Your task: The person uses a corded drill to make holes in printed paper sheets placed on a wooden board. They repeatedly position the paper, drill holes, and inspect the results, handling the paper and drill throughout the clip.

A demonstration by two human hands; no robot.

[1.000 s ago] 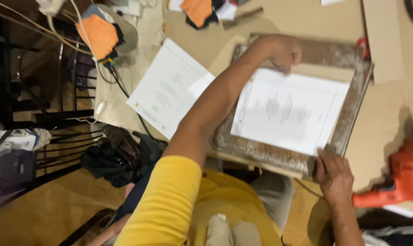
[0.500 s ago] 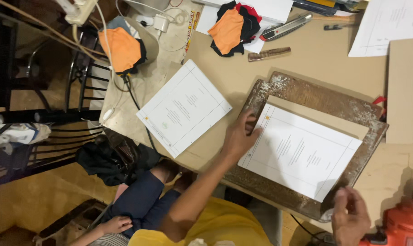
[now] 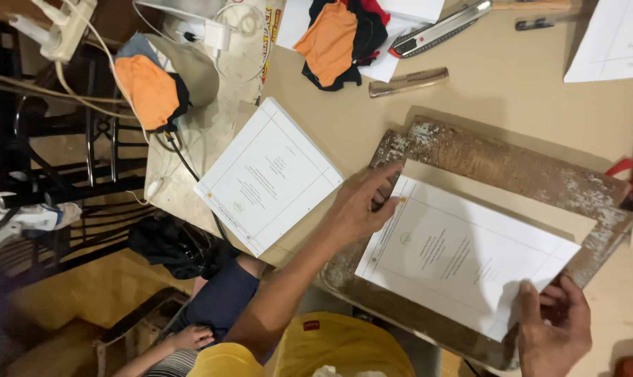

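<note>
From my remote seat I look straight down at a tan table. A white printed sheet lies on a worn, paint-flecked wooden board, its long axis running from upper left to lower right. The left hand rests at the sheet's upper-left corner, fingers spread flat and pressing the paper, not curled round anything. The right hand sits at the opposite, lower-right corner, thumb and fingers pinching the sheet's edge. So the sheet lies between the two hands, each hand touching one end of it.

Left of the board, just beside the left forearm, lies a stack of similar white sheets (tilted the other way). Above the board are a brown comb, a utility knife and orange-and-black cloth, all apart from the hands. Nothing lies on the sheet itself.
</note>
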